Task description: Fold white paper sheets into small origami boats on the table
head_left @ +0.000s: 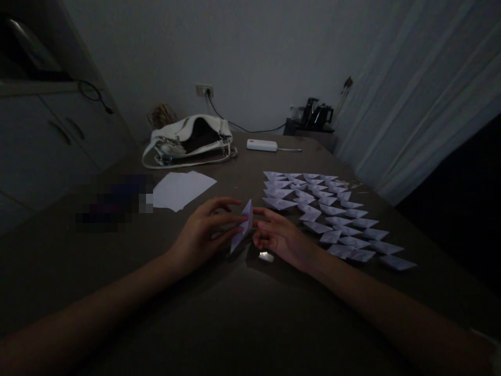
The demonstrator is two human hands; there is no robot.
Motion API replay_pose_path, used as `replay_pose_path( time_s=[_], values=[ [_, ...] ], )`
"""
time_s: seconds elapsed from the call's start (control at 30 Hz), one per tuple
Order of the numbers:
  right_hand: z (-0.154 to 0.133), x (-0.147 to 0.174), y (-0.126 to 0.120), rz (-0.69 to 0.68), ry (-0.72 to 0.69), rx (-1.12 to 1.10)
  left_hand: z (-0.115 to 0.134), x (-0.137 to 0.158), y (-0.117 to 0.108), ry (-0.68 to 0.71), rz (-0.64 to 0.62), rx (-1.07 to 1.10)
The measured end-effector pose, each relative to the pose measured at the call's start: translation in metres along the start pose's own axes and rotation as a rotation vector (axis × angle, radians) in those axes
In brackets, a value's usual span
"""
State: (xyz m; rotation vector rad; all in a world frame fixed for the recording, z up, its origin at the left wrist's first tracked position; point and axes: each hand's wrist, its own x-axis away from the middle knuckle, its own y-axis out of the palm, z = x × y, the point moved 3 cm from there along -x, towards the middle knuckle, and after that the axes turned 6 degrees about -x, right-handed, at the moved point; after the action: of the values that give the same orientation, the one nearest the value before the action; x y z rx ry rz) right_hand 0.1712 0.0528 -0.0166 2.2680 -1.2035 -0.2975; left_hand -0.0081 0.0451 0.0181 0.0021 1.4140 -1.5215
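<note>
A folded white paper boat [245, 227] is held on end above the table, at the middle of the view. The fingers of my left hand [203, 227] press against its left side. My right hand [284, 235] is at its other side, with curled fingers and the fingertips at the boat's right edge. How far those fingertips reach behind the paper is hidden. Rows of finished paper boats [332, 210] stand to the right of my right hand. A stack of flat white paper sheets [182, 189] lies beyond my left hand.
On the dark table [250, 318] a small bright reflection shows below the hands. At the back are a white handbag [188, 138] and a white power bank [262, 145] with a short cable. A blurred-out patch [113, 201] covers something at left. A pale curtain [376, 94] hangs at right.
</note>
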Motion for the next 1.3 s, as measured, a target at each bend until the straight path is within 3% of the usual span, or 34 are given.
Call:
replay_pose_path(
  time_s=[0.37,0.6,0.87,1.1,1.3],
  values=[
    [-0.001,0.001,0.007,0.07,-0.012,0.053,0.005,0.003,-0.005,0.085,0.026,-0.108],
    [0.005,-0.001,0.005,-0.014,-0.087,0.193,0.008,0.005,-0.001,0.118,-0.028,-0.157],
    [0.007,-0.002,0.001,0.039,-0.074,0.218,0.012,0.005,0.001,0.137,-0.08,-0.086],
    [0.007,0.0,0.001,0.047,-0.065,0.268,0.008,0.009,0.008,-0.052,-0.106,0.023],
    [0.007,0.001,0.003,-0.021,-0.101,0.348,0.016,0.006,0.009,-0.077,-0.192,0.155]
  ],
)
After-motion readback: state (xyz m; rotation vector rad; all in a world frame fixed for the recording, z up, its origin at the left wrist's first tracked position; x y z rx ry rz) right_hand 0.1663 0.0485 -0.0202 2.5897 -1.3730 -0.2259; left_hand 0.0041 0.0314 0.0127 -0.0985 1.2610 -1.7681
